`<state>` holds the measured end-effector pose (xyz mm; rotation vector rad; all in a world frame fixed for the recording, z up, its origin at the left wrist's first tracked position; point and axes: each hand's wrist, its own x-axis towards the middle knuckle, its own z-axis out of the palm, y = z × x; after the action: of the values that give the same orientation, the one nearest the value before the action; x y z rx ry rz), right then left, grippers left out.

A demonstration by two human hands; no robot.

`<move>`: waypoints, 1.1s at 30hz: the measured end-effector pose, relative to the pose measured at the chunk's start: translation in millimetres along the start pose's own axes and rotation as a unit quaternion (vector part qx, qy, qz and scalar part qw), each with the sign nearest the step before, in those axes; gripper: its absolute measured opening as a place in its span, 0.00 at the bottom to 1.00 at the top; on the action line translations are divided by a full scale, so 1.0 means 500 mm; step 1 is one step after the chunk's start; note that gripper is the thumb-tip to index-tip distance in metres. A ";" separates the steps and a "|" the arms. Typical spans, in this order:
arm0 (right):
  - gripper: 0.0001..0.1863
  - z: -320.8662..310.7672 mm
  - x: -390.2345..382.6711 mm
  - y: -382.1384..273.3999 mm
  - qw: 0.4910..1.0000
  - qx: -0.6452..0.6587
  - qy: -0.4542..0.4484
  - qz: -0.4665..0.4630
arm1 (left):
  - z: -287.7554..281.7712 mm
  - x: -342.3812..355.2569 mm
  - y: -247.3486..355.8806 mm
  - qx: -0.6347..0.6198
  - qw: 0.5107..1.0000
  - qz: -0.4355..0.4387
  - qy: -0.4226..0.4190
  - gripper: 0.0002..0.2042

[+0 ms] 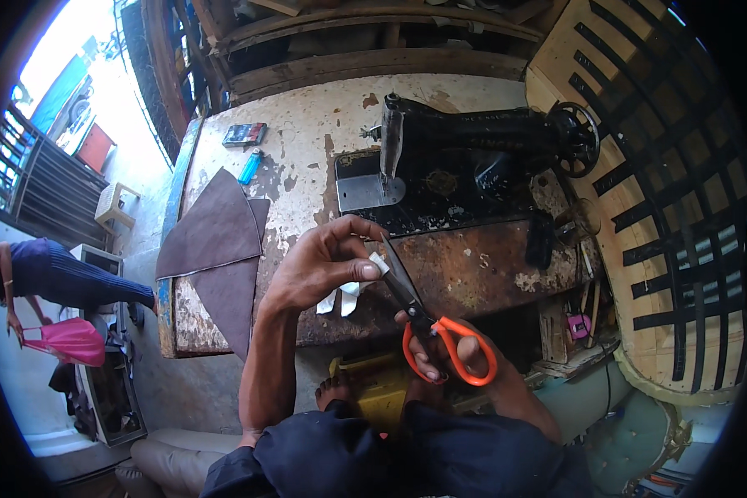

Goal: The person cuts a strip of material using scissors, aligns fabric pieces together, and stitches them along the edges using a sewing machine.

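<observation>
Scissors (pixel 420 315) are clasped in my right hand (pixel 475 358), their smooth orange loops overhanging the table's (pixel 303 158) front edge. My left hand (pixel 317 264) pinches a small white strip (pixel 379 264) just beside the steel blades. Rough, flaking tabletop spreads between angular brown cloth (pixel 212 224) and the curved black sewing machine (pixel 473 127).

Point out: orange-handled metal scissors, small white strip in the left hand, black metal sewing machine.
Orange-handled metal scissors (pixel 411 299): head view, blades near the pivot.
Small white strip (pixel 379 264): head view, its exposed face.
Black metal sewing machine (pixel 473 131): head view, middle of the horizontal arm.
</observation>
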<state>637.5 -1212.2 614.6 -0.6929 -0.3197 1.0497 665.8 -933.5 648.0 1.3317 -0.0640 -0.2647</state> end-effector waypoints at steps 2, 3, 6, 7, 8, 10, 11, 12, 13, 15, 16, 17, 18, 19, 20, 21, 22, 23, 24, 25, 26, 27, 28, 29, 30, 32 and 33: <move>0.52 0.009 0.010 0.008 1.000 0.027 -0.012 -0.008 | 0.000 -0.003 0.006 -0.007 1.000 -0.006 -0.004 0.26; 0.52 0.011 0.013 0.009 0.998 0.053 -0.027 -0.016 | 0.000 -0.002 0.007 -0.013 1.000 -0.012 -0.005 0.28; 0.50 -0.006 -0.007 -0.010 0.998 0.003 0.046 0.029 | 0.015 0.015 -0.001 0.044 0.999 -0.004 0.014 0.25; 0.50 0.003 -0.047 -0.047 0.996 -0.015 0.090 0.007 | 0.053 0.049 -0.002 0.024 0.999 0.004 -0.034 0.25; 0.49 -0.003 -0.049 -0.047 0.993 -0.071 0.090 -0.010 | 0.049 0.041 -0.006 0.060 0.998 0.017 0.006 0.23; 0.44 -0.001 -0.062 -0.060 0.968 -0.202 0.120 -0.087 | 0.020 0.018 -0.015 0.099 0.992 0.042 0.071 0.17; 0.42 0.002 -0.080 -0.071 0.936 -0.280 0.159 -0.142 | -0.007 0.003 -0.026 0.096 0.990 0.050 0.094 0.14; 0.41 0.010 -0.105 -0.078 0.939 -0.185 0.234 -0.173 | -0.034 -0.015 -0.029 0.100 0.985 0.072 0.119 0.10; 0.39 0.010 -0.151 -0.078 0.903 -0.193 0.317 -0.218 | -0.039 -0.020 -0.029 0.103 0.980 0.073 0.153 0.07; 0.36 -0.018 -0.240 -0.063 0.777 -0.298 0.464 -0.302 | -0.049 -0.031 -0.026 0.129 0.970 0.082 0.190 0.05; 0.31 -0.018 -0.278 -0.054 0.652 -0.409 0.574 -0.281 | -0.049 -0.031 -0.037 0.093 0.974 0.092 0.183 0.05; 0.27 -0.004 -0.300 -0.059 0.501 -0.486 0.680 -0.224 | -0.052 -0.030 -0.045 0.056 0.976 0.101 0.182 0.06; 0.28 -0.011 -0.343 -0.057 0.462 -0.517 0.692 -0.202 | -0.047 -0.021 -0.048 0.058 0.977 0.101 0.176 0.06; 0.29 0.007 -0.423 -0.059 0.373 -0.580 0.723 -0.039 | -0.032 -0.003 -0.053 0.056 0.983 0.102 0.142 0.06; 0.29 0.015 -0.451 -0.057 0.334 -0.591 0.734 0.022 | -0.024 0.002 -0.054 0.071 0.985 0.103 0.118 0.07; 0.29 0.018 -0.463 -0.063 0.296 -0.603 0.737 0.080 | -0.021 0.008 -0.055 0.074 0.985 0.104 0.117 0.07; 0.29 0.010 -0.471 -0.073 0.299 -0.602 0.736 0.077 | -0.016 0.017 -0.052 0.102 0.983 0.101 0.117 0.07; 0.27 0.019 -0.489 -0.095 0.263 -0.620 0.726 0.138 | -0.001 0.031 -0.054 0.119 0.983 0.095 0.107 0.07; 0.26 0.019 -0.499 -0.116 0.230 -0.634 0.712 0.196 | 0.015 0.039 -0.048 0.107 0.987 0.073 0.091 0.06; 0.26 0.004 -0.506 -0.146 0.226 -0.634 0.713 0.197 | 0.033 0.049 -0.049 0.109 0.987 0.092 0.072 0.05; 0.26 -0.032 -0.514 -0.177 0.253 -0.614 0.711 0.232 | 0.046 0.056 -0.049 0.122 0.986 0.092 0.060 0.05; 0.25 -0.059 -0.518 -0.198 0.279 -0.595 0.704 0.268 | 0.055 0.060 -0.048 0.133 0.985 0.091 0.052 0.04; 0.25 -0.091 -0.523 -0.199 0.281 -0.599 0.702 0.265 | 0.063 0.058 -0.043 0.138 0.986 0.067 0.063 0.05; 0.23 -0.121 -0.512 -0.211 0.244 -0.640 0.684 0.251 | 0.067 0.053 -0.041 0.146 0.984 0.068 0.071 0.05; 0.22 -0.143 -0.500 -0.222 0.207 -0.679 0.664 0.236 | 0.074 0.049 -0.037 0.147 0.984 0.072 0.068 0.05; 0.23 -0.138 -0.445 -0.203 0.197 -0.715 0.658 0.130 | 0.095 0.038 -0.029 0.171 0.980 0.072 0.073 0.05; 0.23 -0.118 -0.391 -0.182 0.191 -0.732 0.653 0.026 | 0.108 0.029 -0.028 0.152 0.981 0.067 0.096 0.05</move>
<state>638.9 -1433.9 645.8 -3.0413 0.4481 -0.6462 667.3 -991.3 645.9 1.6428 -0.0322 -0.0101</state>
